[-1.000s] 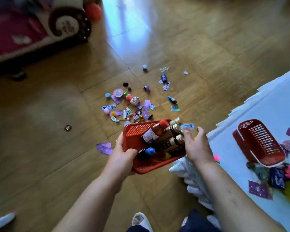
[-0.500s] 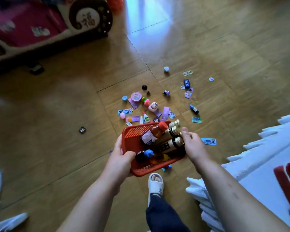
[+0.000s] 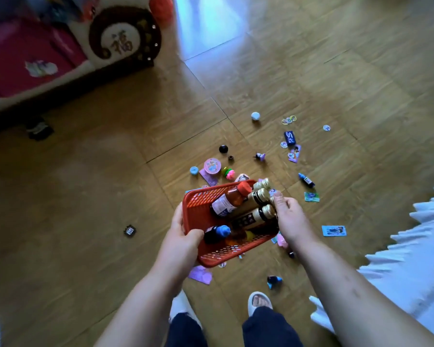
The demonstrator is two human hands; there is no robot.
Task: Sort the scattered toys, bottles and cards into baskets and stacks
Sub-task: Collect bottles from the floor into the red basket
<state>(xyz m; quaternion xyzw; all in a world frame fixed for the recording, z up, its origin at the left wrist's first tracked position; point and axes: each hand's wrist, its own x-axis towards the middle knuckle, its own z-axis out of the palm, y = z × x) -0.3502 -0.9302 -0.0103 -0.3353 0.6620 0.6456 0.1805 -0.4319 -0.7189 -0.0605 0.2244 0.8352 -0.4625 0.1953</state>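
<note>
Dim overall, blue-white glare on floor (image 3: 211, 28) top ctr, wide-angle edge warp, corners blurry

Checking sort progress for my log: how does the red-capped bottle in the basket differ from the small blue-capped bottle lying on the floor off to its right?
Place: the red-capped bottle lies in the red basket; the blue-capped bottle lies loose on the floor. Cap: red against blue. Body: orange with a pale label against dark. Neither bottle stands upright.
</note>
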